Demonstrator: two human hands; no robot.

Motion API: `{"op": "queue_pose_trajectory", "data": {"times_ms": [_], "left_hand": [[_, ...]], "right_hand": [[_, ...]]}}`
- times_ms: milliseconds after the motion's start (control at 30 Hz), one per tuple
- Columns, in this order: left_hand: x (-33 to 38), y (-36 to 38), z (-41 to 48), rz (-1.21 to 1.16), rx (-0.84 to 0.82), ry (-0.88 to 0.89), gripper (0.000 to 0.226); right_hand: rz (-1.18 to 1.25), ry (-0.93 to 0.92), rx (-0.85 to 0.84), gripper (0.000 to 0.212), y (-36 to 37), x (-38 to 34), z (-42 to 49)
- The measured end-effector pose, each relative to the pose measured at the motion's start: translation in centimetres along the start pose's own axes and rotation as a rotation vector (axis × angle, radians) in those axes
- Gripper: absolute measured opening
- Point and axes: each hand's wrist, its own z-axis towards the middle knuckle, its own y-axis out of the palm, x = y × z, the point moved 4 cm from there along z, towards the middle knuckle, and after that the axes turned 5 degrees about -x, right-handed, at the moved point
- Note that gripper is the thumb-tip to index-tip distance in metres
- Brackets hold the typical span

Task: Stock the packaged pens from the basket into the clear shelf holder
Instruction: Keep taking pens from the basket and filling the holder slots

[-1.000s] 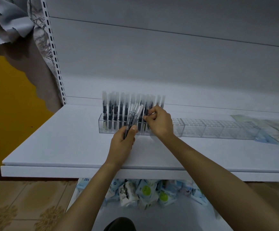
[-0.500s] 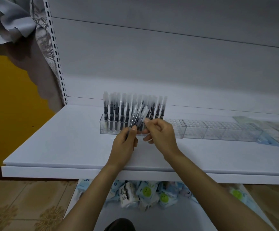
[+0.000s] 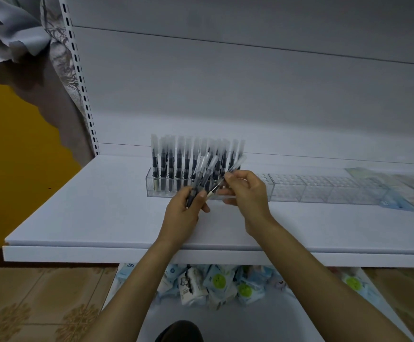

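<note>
While gripping a fanned bunch of pens (image 3: 202,174) in left hand (image 3: 182,214), pinching one more pen (image 3: 238,164), tilted, between thumb and fingertips of right hand (image 3: 248,193), just before holder (image 3: 324,192) on shelf (image 3: 97,208); behind, upright stocked pens (image 3: 176,164) packed into holder's left end

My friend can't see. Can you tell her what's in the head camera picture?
A person's left hand holds a bunch of packaged pens above a white shelf while the right hand pinches one pen beside it. Behind the hands, a clear holder has upright pens in its left end; its right part shows none.
</note>
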Motion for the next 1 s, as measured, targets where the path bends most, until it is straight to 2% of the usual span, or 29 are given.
{"op": "queue_pose_trajectory", "data": {"times_ms": [167,333,400,500,700,1000], "left_hand": [[0.0,0.1,0.1,0.065,-0.017,0.012,0.016],[0.1,0.0,0.0,0.029,0.027,-0.027,0.024],[0.0,-0.1,0.0,0.023,0.031,-0.040,0.028],[-0.1,0.0,0.1,0.034,0.025,-0.041,0.029],[-0.1,0.0,0.1,0.018,0.024,-0.039,0.030],[0.0,0.1,0.1,0.048,0.007,-0.015,0.026]], "right_hand": [[-0.017,0.036,-0.092,0.025,0.3,1.0,-0.4],[0.128,-0.045,0.136,0.020,-1.3,-0.4,1.1],[0.115,-0.081,0.210,0.018,-2.1,-1.1,2.2],[-0.083,-0.183,0.243,0.015,-2.6,-1.9,4.0],[-0.501,-0.337,0.141,0.016,-1.4,-2.2,5.5],[-0.718,-0.398,0.058,0.020,-0.7,0.2,5.2]]}}
